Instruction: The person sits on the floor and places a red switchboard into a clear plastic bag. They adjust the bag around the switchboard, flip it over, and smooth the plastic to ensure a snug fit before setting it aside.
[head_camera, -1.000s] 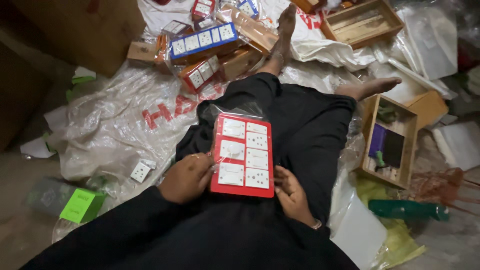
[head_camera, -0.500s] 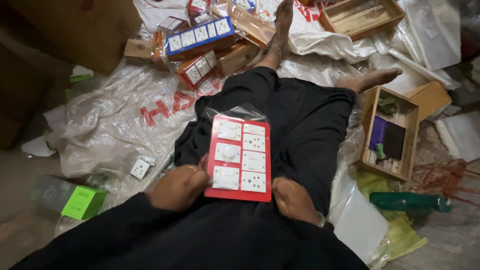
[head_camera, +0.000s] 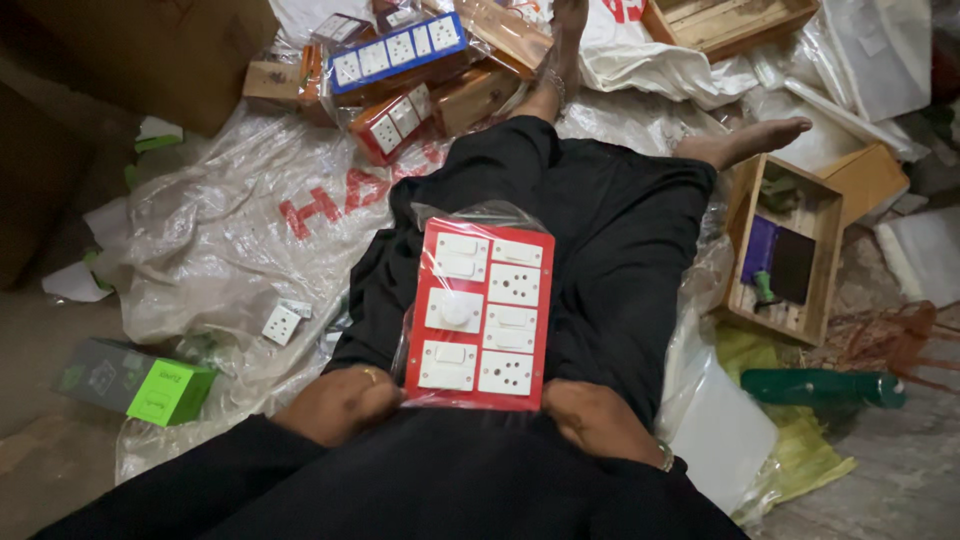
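Resting on the lap, the red switch panel (head_camera: 477, 314) is gripped at its near corners by left hand (head_camera: 338, 402) and right hand (head_camera: 598, 420); bagging appears under way, needing a steady hold.

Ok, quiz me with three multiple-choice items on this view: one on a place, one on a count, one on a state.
1. Where does the red switch board lie?
A. On the lap
B. In the wooden box
C. On the green box

2. How many white modules show on it?
A. Three
B. Six
C. Nine

3. How are the hands?
A. Both at its near edge
B. Both raised clear
C. One grips the bottle

Answers: 1 A, it rests on the black-clad lap. 2 B, two columns of three. 3 A, the left hand and right hand meet its bottom corners.
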